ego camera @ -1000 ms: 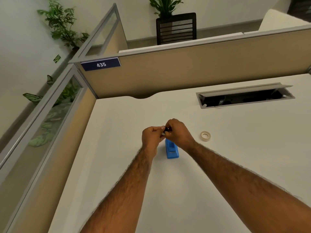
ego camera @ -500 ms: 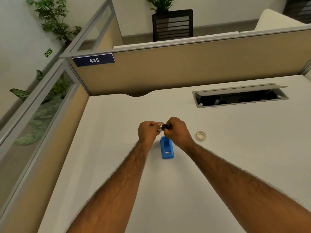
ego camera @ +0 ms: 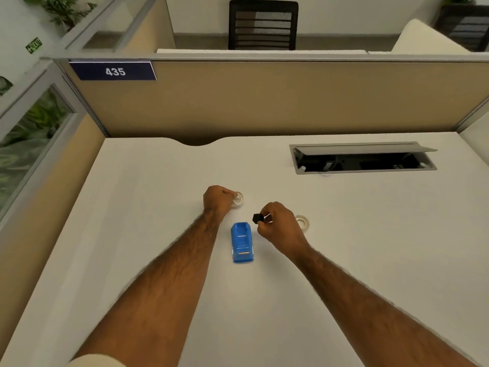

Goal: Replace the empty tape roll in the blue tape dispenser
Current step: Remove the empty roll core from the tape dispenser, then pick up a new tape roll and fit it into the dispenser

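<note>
The blue tape dispenser (ego camera: 242,242) lies flat on the white desk (ego camera: 137,207), between my two forearms, its cradle empty. My left hand (ego camera: 218,200) rests beyond it to the left, fingers closed on a small whitish empty tape core (ego camera: 238,199) at the desk surface. My right hand (ego camera: 279,225) hovers just right of the dispenser and pinches a small black spindle hub (ego camera: 257,218). A full pale tape roll (ego camera: 303,222) lies on the desk right behind my right hand, partly hidden by it.
An open cable hatch (ego camera: 362,158) is set into the desk at the back right. Beige cubicle partitions (ego camera: 264,102) close the desk off at the back and left, with a sign reading 435 (ego camera: 115,72). A black chair (ego camera: 263,25) stands beyond.
My hands, joined above the dispenser before, have separated. The left has carried the whitish core away to the left and down to the desk; the right keeps the black hub.
</note>
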Demonstrator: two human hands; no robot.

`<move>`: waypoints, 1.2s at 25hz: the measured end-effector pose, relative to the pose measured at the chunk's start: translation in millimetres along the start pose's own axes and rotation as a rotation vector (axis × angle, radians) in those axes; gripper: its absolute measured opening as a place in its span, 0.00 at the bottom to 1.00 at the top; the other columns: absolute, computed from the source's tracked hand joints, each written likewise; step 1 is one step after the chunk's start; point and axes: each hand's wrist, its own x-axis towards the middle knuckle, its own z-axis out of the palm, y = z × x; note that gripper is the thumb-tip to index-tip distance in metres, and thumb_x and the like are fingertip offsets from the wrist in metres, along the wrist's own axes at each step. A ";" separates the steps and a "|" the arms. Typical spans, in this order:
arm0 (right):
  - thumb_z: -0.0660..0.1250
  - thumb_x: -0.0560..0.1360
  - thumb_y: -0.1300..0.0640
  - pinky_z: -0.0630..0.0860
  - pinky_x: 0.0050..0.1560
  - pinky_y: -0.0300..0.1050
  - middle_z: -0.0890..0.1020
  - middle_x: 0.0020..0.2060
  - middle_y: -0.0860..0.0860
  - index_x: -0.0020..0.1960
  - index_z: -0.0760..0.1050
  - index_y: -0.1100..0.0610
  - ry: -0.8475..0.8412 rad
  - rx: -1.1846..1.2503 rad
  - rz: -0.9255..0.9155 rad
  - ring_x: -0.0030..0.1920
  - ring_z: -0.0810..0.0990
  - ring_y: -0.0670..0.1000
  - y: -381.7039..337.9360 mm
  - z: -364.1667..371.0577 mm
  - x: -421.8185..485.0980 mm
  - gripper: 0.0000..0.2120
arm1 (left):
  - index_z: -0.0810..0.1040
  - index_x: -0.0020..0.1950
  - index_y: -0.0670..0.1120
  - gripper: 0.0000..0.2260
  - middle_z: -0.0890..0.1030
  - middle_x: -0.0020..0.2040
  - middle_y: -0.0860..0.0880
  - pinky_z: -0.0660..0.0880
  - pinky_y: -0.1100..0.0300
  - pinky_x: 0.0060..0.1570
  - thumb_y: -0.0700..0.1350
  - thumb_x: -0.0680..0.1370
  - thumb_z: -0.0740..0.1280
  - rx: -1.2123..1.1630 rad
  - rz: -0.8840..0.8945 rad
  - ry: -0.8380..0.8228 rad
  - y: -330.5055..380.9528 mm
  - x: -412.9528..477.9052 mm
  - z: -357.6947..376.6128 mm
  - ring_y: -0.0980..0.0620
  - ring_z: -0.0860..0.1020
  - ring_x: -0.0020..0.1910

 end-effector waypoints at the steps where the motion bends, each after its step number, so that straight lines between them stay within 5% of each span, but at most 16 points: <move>1: 0.70 0.72 0.57 0.80 0.44 0.47 0.79 0.47 0.49 0.50 0.76 0.54 -0.002 -0.008 0.002 0.42 0.79 0.50 3.3 -0.6 1.6 0.08 | 0.84 0.54 0.37 0.10 0.84 0.52 0.39 0.81 0.48 0.55 0.39 0.76 0.72 0.006 -0.006 -0.007 -1.3 3.7 2.1 0.40 0.82 0.52; 10: 0.71 0.72 0.57 0.78 0.42 0.43 0.78 0.47 0.48 0.49 0.75 0.53 -0.045 0.020 -0.037 0.42 0.79 0.49 1.1 4.5 11.7 0.08 | 0.82 0.54 0.37 0.12 0.84 0.49 0.39 0.81 0.51 0.53 0.46 0.78 0.70 0.006 -0.033 -0.005 -6.2 6.4 -6.3 0.43 0.81 0.45; 13: 0.71 0.72 0.56 0.78 0.43 0.42 0.77 0.45 0.45 0.48 0.74 0.50 -0.056 0.065 -0.086 0.41 0.79 0.47 -7.3 11.4 7.8 0.08 | 0.82 0.52 0.39 0.11 0.84 0.47 0.42 0.81 0.57 0.45 0.47 0.79 0.69 -0.031 0.042 0.031 -2.0 -16.2 -19.5 0.48 0.80 0.40; 20: 0.70 0.72 0.56 0.80 0.42 0.44 0.80 0.45 0.47 0.48 0.76 0.54 -0.014 0.156 -0.174 0.41 0.80 0.46 -30.8 15.7 -3.7 0.06 | 0.83 0.53 0.41 0.18 0.86 0.46 0.44 0.83 0.54 0.47 0.55 0.79 0.68 -0.111 0.055 -0.324 -7.5 -79.4 -45.8 0.46 0.85 0.44; 27: 0.70 0.74 0.54 0.79 0.44 0.42 0.80 0.48 0.47 0.56 0.76 0.53 -0.029 0.167 -0.222 0.43 0.80 0.46 -35.0 6.9 -14.3 0.12 | 0.83 0.54 0.38 0.10 0.86 0.47 0.39 0.83 0.52 0.50 0.43 0.78 0.71 -0.310 -0.021 -0.303 -13.5 -94.1 -48.8 0.44 0.86 0.47; 30: 0.68 0.76 0.54 0.77 0.45 0.42 0.81 0.49 0.49 0.58 0.77 0.54 0.112 0.081 -0.173 0.44 0.80 0.48 -17.0 -8.1 -12.5 0.11 | 0.84 0.49 0.40 0.04 0.85 0.45 0.40 0.83 0.54 0.48 0.40 0.77 0.72 -0.312 -0.030 -0.239 -14.0 -96.7 -49.6 0.47 0.84 0.43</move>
